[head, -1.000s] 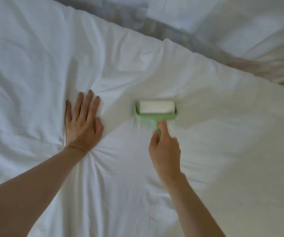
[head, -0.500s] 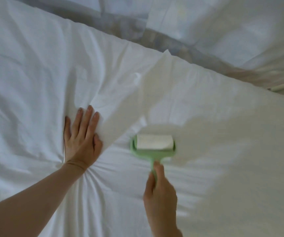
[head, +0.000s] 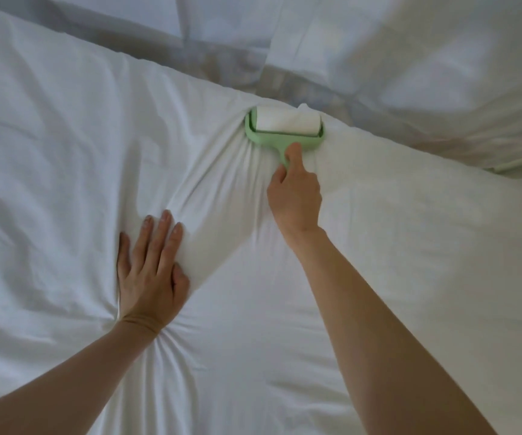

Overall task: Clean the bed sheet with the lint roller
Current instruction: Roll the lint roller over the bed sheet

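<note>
The step in hand appears to be a rolling stroke at its far reach. The lint roller (head: 284,128) sits on the bed sheet (head: 65,136) close to the sheet's far edge, just short of the grey band (head: 222,64) and the pillows (head: 441,58) beyond it. Its white sticky drum lies crosswise in the green frame, flat against the cloth. The right hand (head: 295,196) holds the roller with its grip curled round the short green handle, one finger laid straight along the handle up to the frame. The arm is stretched well forward and nearly straight, the wrist level with the bed. The left hand (head: 149,271) lies palm down nearer the body and to the left, well apart from the roller. Its grip is spread flat, the fingers straight and close together, pressing the sheet into the mattress. Creases fan out from under its wrist. Fine pleats gather in the cloth just behind the roller, toward the right hand, which suggests the sticky drum is dragging the fabric instead of rolling freely. The next move likely calls for drawing the roller back toward the body, or lifting it and setting it down on a neighbouring strip. Either way the flat hand needs to bear down firmly so that the sheet stays taut under the drum.
</note>
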Available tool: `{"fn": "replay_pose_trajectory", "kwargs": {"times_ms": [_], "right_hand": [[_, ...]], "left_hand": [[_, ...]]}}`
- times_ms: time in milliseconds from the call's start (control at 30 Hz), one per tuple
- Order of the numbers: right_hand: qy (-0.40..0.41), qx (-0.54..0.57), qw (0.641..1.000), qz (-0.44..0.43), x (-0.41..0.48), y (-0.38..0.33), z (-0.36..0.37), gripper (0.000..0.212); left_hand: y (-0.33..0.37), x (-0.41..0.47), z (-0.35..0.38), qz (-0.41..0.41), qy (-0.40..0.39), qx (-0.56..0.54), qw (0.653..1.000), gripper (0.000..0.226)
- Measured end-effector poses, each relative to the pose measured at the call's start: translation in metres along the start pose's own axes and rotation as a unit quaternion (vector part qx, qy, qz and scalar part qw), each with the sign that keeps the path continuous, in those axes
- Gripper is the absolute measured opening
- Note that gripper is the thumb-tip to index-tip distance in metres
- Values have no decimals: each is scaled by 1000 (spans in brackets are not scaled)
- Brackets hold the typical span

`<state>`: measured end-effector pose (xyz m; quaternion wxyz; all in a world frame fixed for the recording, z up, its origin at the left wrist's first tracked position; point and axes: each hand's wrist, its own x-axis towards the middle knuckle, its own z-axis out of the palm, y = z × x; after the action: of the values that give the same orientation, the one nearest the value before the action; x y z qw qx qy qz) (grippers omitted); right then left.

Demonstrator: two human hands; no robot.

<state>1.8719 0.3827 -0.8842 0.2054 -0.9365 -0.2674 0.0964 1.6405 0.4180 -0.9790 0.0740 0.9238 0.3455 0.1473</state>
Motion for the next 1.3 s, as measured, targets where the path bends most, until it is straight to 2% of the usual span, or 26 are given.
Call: {"fn": "replay_pose_trajectory", "kwargs": {"times_ms": [133,267,333,500,567,667,733,833,933,1100,1200,1300], "right_hand": [[34,-7,999,0,-68,27,8,38],[-22,-23,999,5,-180,54,7,33],[-39,-22,999,13,-198,59,4,33],[37,-49,998,-16,-98,37,11,36],[63,-16,998,-13,-45,18,8,38],[10,16,1000,9,9,-1,1,43],[4,24,1000,3,23,-6,-4,41],[-2,39,999,20,4,0,-4,40],[30,9,999,13,-68,23,10,39],[-61,-8,997,47,-199,53,7,36],[-42,-30,998,19,-187,55,10,35],[19,-49,999,-5,-121,40,11,36]], "left_hand": [[1,-2,0,-5,1,-4,1000,59],[2,-2,-1,-3,1,0,1000,59],[2,-1,0,-2,0,3,1000,59],[1,-1,0,-2,1,5,1000,59],[1,-2,0,-3,1,4,1000,59],[1,-1,0,-2,3,5,1000,59],[1,-1,0,-1,4,6,1000,60],[1,-1,0,-2,3,6,1000,60],[1,-1,-1,-2,3,8,1000,60],[2,0,-2,-5,0,10,1000,59],[2,0,-1,-4,-1,8,1000,59],[2,0,-1,-5,1,5,1000,59]]}}
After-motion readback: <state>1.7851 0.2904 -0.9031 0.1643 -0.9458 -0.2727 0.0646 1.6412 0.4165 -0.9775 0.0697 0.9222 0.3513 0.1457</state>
